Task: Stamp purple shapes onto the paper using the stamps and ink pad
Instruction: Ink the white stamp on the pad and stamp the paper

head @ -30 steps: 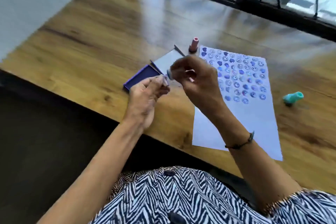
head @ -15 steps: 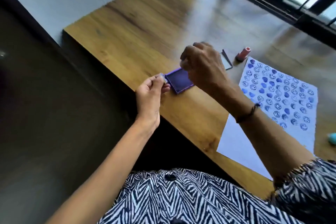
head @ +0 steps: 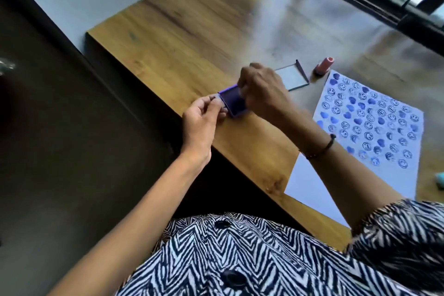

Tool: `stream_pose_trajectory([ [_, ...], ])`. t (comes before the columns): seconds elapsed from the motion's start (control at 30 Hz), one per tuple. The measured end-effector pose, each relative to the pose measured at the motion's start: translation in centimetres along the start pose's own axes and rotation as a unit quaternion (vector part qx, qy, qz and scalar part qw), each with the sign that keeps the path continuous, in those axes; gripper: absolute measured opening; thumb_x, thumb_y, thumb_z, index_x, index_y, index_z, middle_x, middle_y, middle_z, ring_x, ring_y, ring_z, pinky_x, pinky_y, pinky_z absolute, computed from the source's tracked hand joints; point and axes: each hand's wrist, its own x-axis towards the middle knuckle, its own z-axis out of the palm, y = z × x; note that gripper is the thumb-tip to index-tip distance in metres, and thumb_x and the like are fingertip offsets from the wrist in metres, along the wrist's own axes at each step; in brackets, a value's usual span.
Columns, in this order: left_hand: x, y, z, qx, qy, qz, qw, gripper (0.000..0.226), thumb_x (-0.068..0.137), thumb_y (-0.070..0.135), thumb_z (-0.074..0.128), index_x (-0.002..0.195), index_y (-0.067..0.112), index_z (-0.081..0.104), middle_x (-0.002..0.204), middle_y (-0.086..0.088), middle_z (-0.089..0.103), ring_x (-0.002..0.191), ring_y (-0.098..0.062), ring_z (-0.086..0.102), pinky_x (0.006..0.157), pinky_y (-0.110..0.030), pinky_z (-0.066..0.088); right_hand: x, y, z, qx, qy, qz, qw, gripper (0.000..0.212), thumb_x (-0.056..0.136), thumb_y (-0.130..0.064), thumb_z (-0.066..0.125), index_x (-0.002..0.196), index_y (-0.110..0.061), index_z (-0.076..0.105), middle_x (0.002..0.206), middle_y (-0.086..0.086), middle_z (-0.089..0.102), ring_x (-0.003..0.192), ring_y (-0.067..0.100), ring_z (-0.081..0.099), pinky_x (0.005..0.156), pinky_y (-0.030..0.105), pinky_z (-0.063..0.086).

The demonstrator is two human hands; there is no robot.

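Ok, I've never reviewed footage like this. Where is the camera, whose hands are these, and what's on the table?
The camera is worn on a person's head and looks down, so you see their own arms. The right hand is closed over the purple ink pad, apparently pressing a stamp that the fingers hide. The left hand pinches something small beside the pad's edge. On the wooden table lie the pad's open lid, a pink stamp and the paper, half filled with purple faces and hearts.
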Motion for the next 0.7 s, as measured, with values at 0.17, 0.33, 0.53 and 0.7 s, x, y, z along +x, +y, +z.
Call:
stream_pose_trajectory([
  [0.17,-0.1,0.2,0.3,0.009,-0.003,-0.002,1.000,0.010,0.087,0.007,0.051,0.088,0.008,0.062,0.073,-0.004,0.060,0.064,-0.010,0.055,0.061,-0.013,0.049,-0.5,0.8,0.0,-0.009,-0.026,0.017,0.999,0.015,0.078,0.001,0.049,0.090,-0.001,0.059,0.099,0.021,0.059,0.082,0.038,0.057,0.060,0.033,0.037],
  [0.33,-0.1,0.6,0.6,0.028,-0.007,-0.002,1.000,0.011,0.087,0.008,0.051,0.087,0.008,0.062,0.073,-0.004,0.060,0.060,-0.008,0.055,0.059,-0.013,0.049,-0.3,1.3,-0.5,-0.027,-0.039,0.021,0.999,0.016,0.078,0.002,0.051,0.091,-0.001,0.059,0.103,0.022,0.059,0.084,0.039,0.057,0.061,0.034,0.038],
  [0.53,0.1,0.7,1.0,0.047,-0.022,0.005,0.999,0.012,0.087,0.008,0.050,0.082,0.008,0.061,0.070,-0.004,0.058,0.065,-0.015,0.054,0.060,-0.016,0.049,0.1,2.0,-1.0,-0.026,-0.047,0.011,0.999,0.016,0.072,0.006,0.052,0.086,-0.001,0.057,0.097,0.021,0.058,0.078,0.037,0.057,0.055,0.034,0.036],
  [0.7,0.1,0.7,2.1,0.048,-0.041,0.019,0.998,0.013,0.087,0.008,0.051,0.079,0.010,0.060,0.070,-0.001,0.058,0.062,-0.012,0.054,0.062,-0.016,0.049,-0.5,1.9,-0.8,0.000,-0.052,0.047,0.998,0.017,0.076,0.001,0.052,0.092,-0.001,0.058,0.102,0.020,0.059,0.085,0.039,0.057,0.060,0.036,0.041],
])
